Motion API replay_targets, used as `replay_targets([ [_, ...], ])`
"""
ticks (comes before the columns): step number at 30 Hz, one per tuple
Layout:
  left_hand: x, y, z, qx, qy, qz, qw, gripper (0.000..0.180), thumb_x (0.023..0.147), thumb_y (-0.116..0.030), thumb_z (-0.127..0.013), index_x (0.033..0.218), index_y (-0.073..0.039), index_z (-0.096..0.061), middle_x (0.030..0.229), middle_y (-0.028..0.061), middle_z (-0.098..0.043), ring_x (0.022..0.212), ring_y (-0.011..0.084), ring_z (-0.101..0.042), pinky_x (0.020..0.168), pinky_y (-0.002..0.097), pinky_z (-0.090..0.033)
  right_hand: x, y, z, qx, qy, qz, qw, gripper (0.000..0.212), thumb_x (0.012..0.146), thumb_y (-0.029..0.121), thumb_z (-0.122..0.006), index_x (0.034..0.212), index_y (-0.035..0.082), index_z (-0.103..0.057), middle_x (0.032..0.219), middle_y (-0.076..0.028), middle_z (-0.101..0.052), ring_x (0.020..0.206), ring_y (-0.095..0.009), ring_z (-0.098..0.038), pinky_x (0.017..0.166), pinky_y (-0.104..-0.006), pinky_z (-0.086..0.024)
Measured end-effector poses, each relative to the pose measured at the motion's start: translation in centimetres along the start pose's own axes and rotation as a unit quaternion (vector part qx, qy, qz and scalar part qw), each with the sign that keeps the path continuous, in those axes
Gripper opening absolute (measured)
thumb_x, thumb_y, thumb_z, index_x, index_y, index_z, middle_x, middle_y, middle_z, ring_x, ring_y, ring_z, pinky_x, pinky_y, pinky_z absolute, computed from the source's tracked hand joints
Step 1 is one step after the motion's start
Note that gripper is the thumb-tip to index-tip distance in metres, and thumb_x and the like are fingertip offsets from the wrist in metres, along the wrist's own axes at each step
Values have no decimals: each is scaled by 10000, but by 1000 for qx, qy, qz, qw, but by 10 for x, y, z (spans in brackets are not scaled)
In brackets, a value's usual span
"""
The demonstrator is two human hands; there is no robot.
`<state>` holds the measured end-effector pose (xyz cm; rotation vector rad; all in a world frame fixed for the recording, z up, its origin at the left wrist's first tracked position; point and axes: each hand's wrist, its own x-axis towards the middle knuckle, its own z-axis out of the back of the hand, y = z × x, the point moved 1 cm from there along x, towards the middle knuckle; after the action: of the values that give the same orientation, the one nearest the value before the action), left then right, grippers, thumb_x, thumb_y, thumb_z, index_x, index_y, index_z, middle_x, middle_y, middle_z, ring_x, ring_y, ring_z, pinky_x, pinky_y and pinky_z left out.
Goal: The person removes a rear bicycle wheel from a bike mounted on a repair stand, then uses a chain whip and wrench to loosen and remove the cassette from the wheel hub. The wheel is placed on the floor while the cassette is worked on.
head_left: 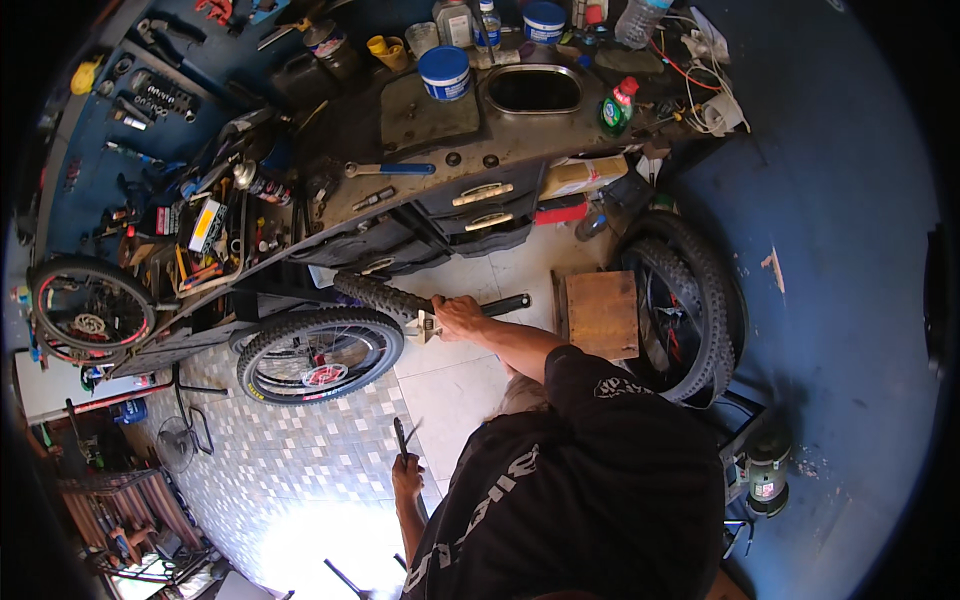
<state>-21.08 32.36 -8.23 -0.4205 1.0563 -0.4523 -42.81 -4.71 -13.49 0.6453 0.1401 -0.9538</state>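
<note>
My right hand (460, 318) is closed around an adjustable wrench (424, 327). Its pale metal jaw points left, and the black handle sticks out to the right of my fist. Just left of the jaw is a knobby bicycle tyre (378, 294); whether they touch, I cannot tell. A bicycle wheel (322, 358) with a brake disc lies next to that, on the floor. Lower down, my left hand (407, 478) grips a slim black tool (401, 437) pointing up, its exact kind unclear.
Ahead runs a dark workbench (410, 190) with a blue-handled wrench (390, 170), tubs (444, 74) and bottles. A wooden box (600, 315) and more tyres (690, 300) stand at the right by a blue wall. Another wheel (92, 310) is at the far left.
</note>
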Motion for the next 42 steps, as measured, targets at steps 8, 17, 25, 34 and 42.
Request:
replay_targets([
  [8, -53, 97, -1, -61, -6, 10, 998, 205, 1014, -269, -588, 1014, -67, -624, 678, 88, -657, 432, 136, -536, 385, 317, -447, -53, 42, -12, -14, -32, 16, 999, 795, 677, 268, -811, 1321, -93, -515, 911, -206, -767, 870, -342, -765, 760, -429, -607],
  [17, -123, 258, 11, -54, -42, 12, 998, 234, 984, -278, -577, 980, -48, -621, 696, 114, -684, 433, 162, -552, 377, 336, -431, -160, 111, -2, -91, -29, 7, 995, 837, 672, 345, -791, 1337, -103, -551, 925, -219, -768, 879, -342, -767, 761, -432, -607],
  [25, -165, 335, 12, -90, -10, 111, 990, 266, 983, -278, -571, 1004, -19, -625, 705, 102, -653, 461, 197, -618, 392, 350, -492, -238, 164, -10, -158, 17, 43, 986, 735, 669, 376, -778, 1219, -85, -623, 912, -229, -763, 863, -373, -760, 764, -459, -601],
  [34, -177, 338, -2, -194, -99, 98, 971, 325, 966, -300, -626, 960, 22, -586, 708, 123, -644, 477, 234, -665, 407, 366, -540, -235, 263, -55, -198, 118, 188, 955, 742, 644, 391, -824, 1216, -43, -637, 956, -233, -756, 912, -390, -750, 818, -469, -598],
  [42, -208, 343, 3, -306, -218, 114, 920, 292, 1010, -269, -597, 1056, 12, -531, 746, 118, -594, 455, 253, -658, 365, 357, -526, -185, 314, -106, -258, 171, 326, 893, 804, 617, 351, -857, 1301, 22, -591, 900, -184, -756, 852, -365, -750, 757, -467, -581],
])
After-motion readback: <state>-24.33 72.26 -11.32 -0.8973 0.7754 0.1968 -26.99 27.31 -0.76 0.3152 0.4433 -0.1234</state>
